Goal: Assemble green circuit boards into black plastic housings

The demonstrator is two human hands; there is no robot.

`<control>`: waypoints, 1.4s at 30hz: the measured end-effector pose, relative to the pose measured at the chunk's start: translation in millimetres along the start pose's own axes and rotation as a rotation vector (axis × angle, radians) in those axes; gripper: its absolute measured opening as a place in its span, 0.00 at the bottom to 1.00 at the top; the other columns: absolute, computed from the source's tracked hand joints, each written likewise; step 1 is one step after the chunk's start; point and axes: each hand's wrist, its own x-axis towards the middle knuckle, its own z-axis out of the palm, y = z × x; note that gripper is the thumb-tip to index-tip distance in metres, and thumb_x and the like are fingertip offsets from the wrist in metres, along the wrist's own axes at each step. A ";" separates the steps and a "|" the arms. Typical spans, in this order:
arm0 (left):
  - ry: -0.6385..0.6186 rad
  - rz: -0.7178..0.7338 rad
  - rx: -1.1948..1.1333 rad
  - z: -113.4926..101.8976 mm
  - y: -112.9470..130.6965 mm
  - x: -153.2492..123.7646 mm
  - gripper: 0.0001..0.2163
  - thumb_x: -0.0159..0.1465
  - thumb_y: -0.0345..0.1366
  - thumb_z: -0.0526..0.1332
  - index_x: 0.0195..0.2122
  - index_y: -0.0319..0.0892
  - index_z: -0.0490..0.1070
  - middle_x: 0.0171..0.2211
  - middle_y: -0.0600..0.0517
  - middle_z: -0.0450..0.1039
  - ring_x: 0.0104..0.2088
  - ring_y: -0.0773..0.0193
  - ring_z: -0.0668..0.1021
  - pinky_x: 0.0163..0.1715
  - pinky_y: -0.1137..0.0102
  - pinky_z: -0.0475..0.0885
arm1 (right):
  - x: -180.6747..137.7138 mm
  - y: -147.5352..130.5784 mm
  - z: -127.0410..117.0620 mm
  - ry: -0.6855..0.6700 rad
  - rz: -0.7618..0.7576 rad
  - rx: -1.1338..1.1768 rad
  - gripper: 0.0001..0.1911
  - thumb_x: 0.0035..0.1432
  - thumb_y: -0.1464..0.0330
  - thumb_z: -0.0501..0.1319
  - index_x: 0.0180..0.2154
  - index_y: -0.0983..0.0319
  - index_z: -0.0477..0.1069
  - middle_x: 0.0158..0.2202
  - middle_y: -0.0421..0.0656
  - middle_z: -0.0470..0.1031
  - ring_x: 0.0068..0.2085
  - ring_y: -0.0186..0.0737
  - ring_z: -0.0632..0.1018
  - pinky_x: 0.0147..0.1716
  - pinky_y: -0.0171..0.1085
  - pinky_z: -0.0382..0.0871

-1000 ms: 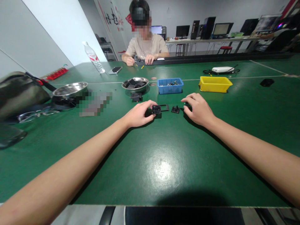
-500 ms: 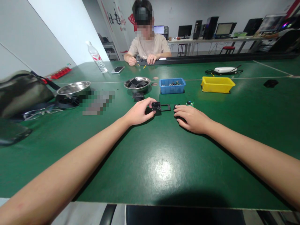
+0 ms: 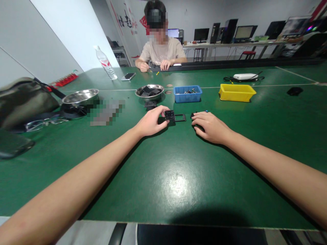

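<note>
Fingers [image 3: 160, 109] of the left hand [image 3: 150, 123] are pinching a small black square part [image 3: 169, 115], index over its top edge, thumb underneath. The part is sitting low over the green table [image 3: 178, 177], at the left end of a flat black frame [image 3: 181, 117] that is lying there; the two look to be touching.

The right hand [image 3: 209, 128] is lying palm down just right of the frame, fingers curling over a small black piece [image 3: 193, 115] that is peeking out at the fingertips. Cannot tell whether they are gripping it or only covering it. A tiny blue bit [image 3: 205, 111] is lying just beyond the knuckles.

Farther back, in a row: steel bowl [image 3: 149, 91] holding black parts, blue bin [image 3: 187, 94], yellow bin [image 3: 237, 92]. A person [image 3: 162, 51] is sitting at the far edge, both hands down on the table.
</note>
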 end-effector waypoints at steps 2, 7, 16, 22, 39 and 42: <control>0.000 -0.002 0.000 -0.2 0.1 -0.2 0.16 0.65 0.42 0.59 0.50 0.39 0.69 0.43 0.45 0.76 0.42 0.57 0.79 0.47 0.62 0.75 | 0.0 -2.5 -1.0 0.011 0.044 -0.038 0.10 0.64 0.71 0.60 0.40 0.63 0.80 0.52 0.56 0.82 0.54 0.57 0.79 0.55 0.56 0.74; -0.005 -0.007 0.000 0.0 0.1 -0.3 0.16 0.65 0.42 0.59 0.51 0.39 0.69 0.43 0.45 0.76 0.41 0.57 0.79 0.47 0.62 0.75 | -1.3 -8.4 1.1 -0.004 0.128 -0.079 0.12 0.65 0.68 0.61 0.47 0.63 0.80 0.63 0.59 0.73 0.57 0.59 0.76 0.56 0.57 0.71; -0.012 -0.012 0.003 0.5 -1.1 -0.7 0.15 0.65 0.41 0.60 0.50 0.40 0.69 0.43 0.46 0.76 0.42 0.57 0.79 0.47 0.62 0.75 | -3.3 -4.8 8.0 -0.046 0.123 -0.006 0.14 0.67 0.64 0.60 0.48 0.62 0.79 0.61 0.57 0.73 0.58 0.56 0.77 0.62 0.56 0.70; -0.011 -0.017 -0.002 -0.2 -0.1 -0.4 0.16 0.64 0.41 0.60 0.50 0.40 0.70 0.43 0.45 0.77 0.41 0.57 0.79 0.47 0.61 0.75 | -3.0 -5.2 6.1 -0.075 0.132 0.039 0.14 0.68 0.65 0.59 0.49 0.64 0.78 0.62 0.59 0.72 0.60 0.56 0.77 0.62 0.54 0.71; -0.016 -0.013 -0.001 0.7 -0.9 -0.4 0.16 0.65 0.42 0.59 0.50 0.39 0.69 0.42 0.46 0.76 0.41 0.56 0.79 0.46 0.62 0.75 | -4.7 -2.1 9.3 -0.046 0.106 0.080 0.13 0.67 0.67 0.59 0.48 0.63 0.78 0.62 0.57 0.72 0.58 0.53 0.79 0.61 0.53 0.73; -0.016 -0.011 -0.005 0.4 -0.7 -0.6 0.16 0.65 0.42 0.59 0.51 0.39 0.69 0.42 0.45 0.76 0.41 0.56 0.79 0.47 0.61 0.75 | -4.3 -3.3 7.0 -0.039 0.112 0.073 0.13 0.67 0.67 0.59 0.48 0.63 0.78 0.65 0.57 0.70 0.60 0.55 0.78 0.62 0.54 0.72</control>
